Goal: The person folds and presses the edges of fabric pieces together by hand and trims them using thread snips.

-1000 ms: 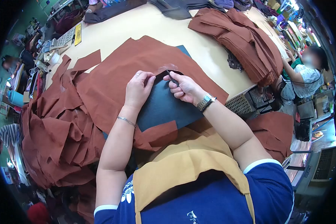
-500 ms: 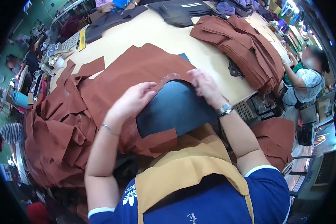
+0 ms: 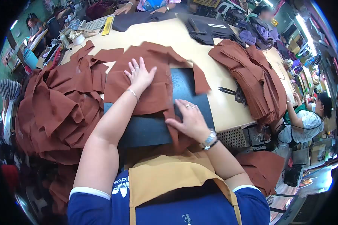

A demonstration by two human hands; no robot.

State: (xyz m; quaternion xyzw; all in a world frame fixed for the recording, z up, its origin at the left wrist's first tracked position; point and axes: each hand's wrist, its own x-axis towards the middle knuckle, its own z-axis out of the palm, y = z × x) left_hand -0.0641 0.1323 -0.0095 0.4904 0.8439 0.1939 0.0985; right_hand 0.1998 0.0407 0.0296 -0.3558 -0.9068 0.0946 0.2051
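Observation:
A rust-brown fabric piece (image 3: 146, 97) lies over a dark, smooth board (image 3: 146, 131) right in front of me. My left hand (image 3: 141, 76) rests on this cloth with its fingers spread. Lower and to the right, my right hand (image 3: 189, 119) has its fingers apart, over the board beside a narrow part of the cloth that hangs past the near edge. Another arm of the cloth bends out to the right, slightly blurred. A loose heap of the same brown fabric (image 3: 60, 105) sits to the left of my left forearm.
On the pale table (image 3: 229, 101), a stack of brown cut pieces (image 3: 251, 78) lies right, with dark snips (image 3: 227, 91) beside it. Dark fabric stacks (image 3: 210, 30) and a yellow ruler (image 3: 107, 25) lie farther back. A person (image 3: 308, 116) sits at the right; others are across the table.
The brown cloth, earlier lifted at its near edge by both hands, now lies flatter over the board. My left hand has opened onto it; my right hand has come down and nearer. The view has shifted.

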